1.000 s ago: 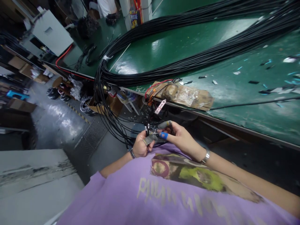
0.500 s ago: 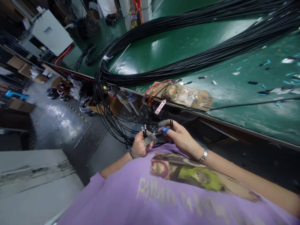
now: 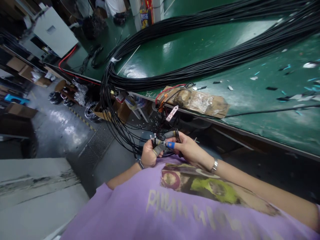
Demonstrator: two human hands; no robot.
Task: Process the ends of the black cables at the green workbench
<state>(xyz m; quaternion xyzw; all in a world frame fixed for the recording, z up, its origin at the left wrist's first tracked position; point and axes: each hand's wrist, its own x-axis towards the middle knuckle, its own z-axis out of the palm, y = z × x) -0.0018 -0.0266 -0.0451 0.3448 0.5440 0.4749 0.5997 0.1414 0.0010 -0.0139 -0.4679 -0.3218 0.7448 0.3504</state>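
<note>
My left hand [image 3: 149, 156] is closed around several thin black cables [image 3: 135, 145], whose pale stripped ends [image 3: 153, 136] stick up above the fingers. Grey wrapping covers its thumb. My right hand [image 3: 191, 149], with blue tape [image 3: 170, 145] on the thumb and a grey wrap on a finger, is pinched close against the left fingertips. A dark two-pronged tool [image 3: 177, 136] stands up out of that hand; its exact kind is unclear. Fine pale strands [image 3: 164, 142] show between the two hands, partly hidden by the fingers.
A long bundle of black cable [image 3: 160, 80] loops over the green table [image 3: 200, 43] and hangs off its edge. A taped cardboard piece [image 3: 200, 101] lies at that edge, with a white tag [image 3: 172, 113] below. Scraps [image 3: 310, 65] litter the right side. A white box [image 3: 55, 33] stands far left.
My right hand has moved slightly left, and its fingertips now meet the left ones. The two-pronged tool has shifted left with it. My left hand has stayed almost still.
</note>
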